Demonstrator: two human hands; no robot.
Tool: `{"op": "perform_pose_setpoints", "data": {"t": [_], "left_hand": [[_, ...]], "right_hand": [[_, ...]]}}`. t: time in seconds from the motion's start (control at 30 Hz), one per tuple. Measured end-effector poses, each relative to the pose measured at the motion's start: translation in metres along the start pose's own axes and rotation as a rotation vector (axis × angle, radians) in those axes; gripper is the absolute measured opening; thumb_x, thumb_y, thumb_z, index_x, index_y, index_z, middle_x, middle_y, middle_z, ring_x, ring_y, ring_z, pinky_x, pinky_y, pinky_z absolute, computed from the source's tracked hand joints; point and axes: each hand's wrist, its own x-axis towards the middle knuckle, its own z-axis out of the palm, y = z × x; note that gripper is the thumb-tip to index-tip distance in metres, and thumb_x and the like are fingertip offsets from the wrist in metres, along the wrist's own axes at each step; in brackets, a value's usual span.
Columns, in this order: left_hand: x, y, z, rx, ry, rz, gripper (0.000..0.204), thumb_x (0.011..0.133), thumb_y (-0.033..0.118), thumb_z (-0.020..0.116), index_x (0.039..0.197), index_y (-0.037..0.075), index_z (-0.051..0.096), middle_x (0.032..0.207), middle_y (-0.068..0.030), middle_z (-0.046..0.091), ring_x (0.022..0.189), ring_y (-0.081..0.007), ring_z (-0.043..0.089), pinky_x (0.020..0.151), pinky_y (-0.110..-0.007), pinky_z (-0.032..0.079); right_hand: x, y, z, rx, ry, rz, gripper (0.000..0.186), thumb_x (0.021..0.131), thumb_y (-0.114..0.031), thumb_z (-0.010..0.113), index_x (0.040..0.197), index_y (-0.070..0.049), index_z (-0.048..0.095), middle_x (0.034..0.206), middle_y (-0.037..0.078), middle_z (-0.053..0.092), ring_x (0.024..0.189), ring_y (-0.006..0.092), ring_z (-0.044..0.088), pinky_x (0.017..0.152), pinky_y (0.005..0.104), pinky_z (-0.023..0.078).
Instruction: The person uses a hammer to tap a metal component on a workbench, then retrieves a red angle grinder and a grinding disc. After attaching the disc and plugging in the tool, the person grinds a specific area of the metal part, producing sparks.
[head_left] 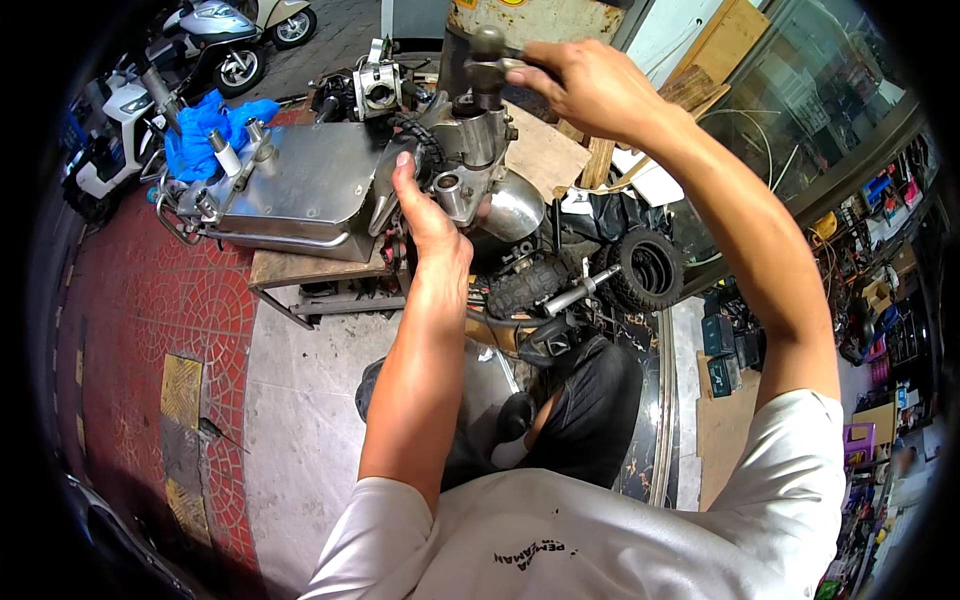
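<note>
- One hammer (488,45) is showing in the head view, ball end up, above a dark cylinder (487,101) on a metal assembly (478,145); blur is hiding whether they are touching.
- The right grip (572,82) is holding that hammer close behind its head, fingers curled closed around the handle.
- The assembly is standing by the right end of the counter (318,266), beyond its near edge; what is bearing its weight is not showing clearly.
- The left grip (430,215) is lying along the assembly's near-left side, thumb raised; metal is hiding its fingers, so I cannot tell how far open it is or what it has hold of.
- A flat-topped metal box (300,175) is resting toward the counter's left end.
- For clean blows, in my judgement, the hammer face should be meeting the cylinder squarely, in line with its axis.
- Short, measured strokes are likely serving better than wide swings while the right grip is choking up like this.
- The left grip should be bracing the assembly well below the striking point, with its thumb keeping clear of the hammer.
</note>
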Motion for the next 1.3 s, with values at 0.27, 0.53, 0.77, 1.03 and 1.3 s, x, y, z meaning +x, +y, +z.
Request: {"op": "perform_pose_setpoints", "data": {"t": [0.27,0.53,0.77,1.03,1.3], "left_hand": [[-0.004,0.001,-0.006,0.127,-0.065,-0.135,0.082,0.085,0.086,0.041,0.105,0.012,0.070,0.083,-0.0044,0.073,0.066,-0.0190,0.068,0.057,-0.033,0.045],[-0.011,0.013,-0.015,0.347,-0.114,-0.312,0.113,0.078,0.098,0.031,0.122,0.002,0.068,0.104,-0.0169,0.074,0.094,-0.0288,0.067,0.099,-0.053,0.040],[-0.014,0.027,-0.020,0.474,-0.179,-0.382,0.124,0.077,0.100,0.027,0.138,-0.005,0.056,0.113,-0.0208,0.073,0.099,-0.0310,0.067,0.088,-0.047,0.049],[-0.016,0.043,-0.022,0.601,-0.105,-0.475,0.129,0.076,0.102,0.025,0.135,-0.009,0.056,0.119,-0.0225,0.071,0.099,-0.0322,0.068,0.083,-0.048,0.052],[-0.007,0.052,-0.035,0.488,-0.252,-0.592,0.128,0.078,0.102,0.026,0.115,-0.017,0.058,0.100,-0.0378,0.070,0.077,-0.0413,0.074,0.072,-0.051,0.061]], "right_hand": [[-0.177,0.088,0.081,0.259,0.002,0.514,0.045,0.105,-0.047,0.057,0.103,-0.004,0.070,0.088,0.026,0.069,0.087,0.0460,0.067,0.078,0.0529,0.051],[-0.600,0.031,0.246,0.112,-0.355,1.297,0.038,0.096,-0.032,0.061,0.124,-0.008,0.069,0.112,0.025,0.073,0.104,0.0444,0.071,0.089,0.0536,0.057],[-0.770,-0.127,0.300,0.130,-0.363,1.543,0.052,0.091,-0.027,0.066,0.138,-0.006,0.056,0.130,0.026,0.061,0.124,0.0460,0.058,0.101,0.0541,0.050],[-0.760,-0.153,0.310,0.236,-0.710,1.487,0.097,0.092,-0.036,0.066,0.164,-0.001,0.012,0.160,0.025,0.036,0.143,0.0456,0.041,0.116,0.0514,0.039],[-0.825,-0.126,0.351,0.361,-0.870,1.394,0.102,0.093,-0.041,0.065,0.166,-0.004,0.006,0.169,0.027,0.018,0.149,0.0445,0.037,0.119,0.0473,0.039]]}}
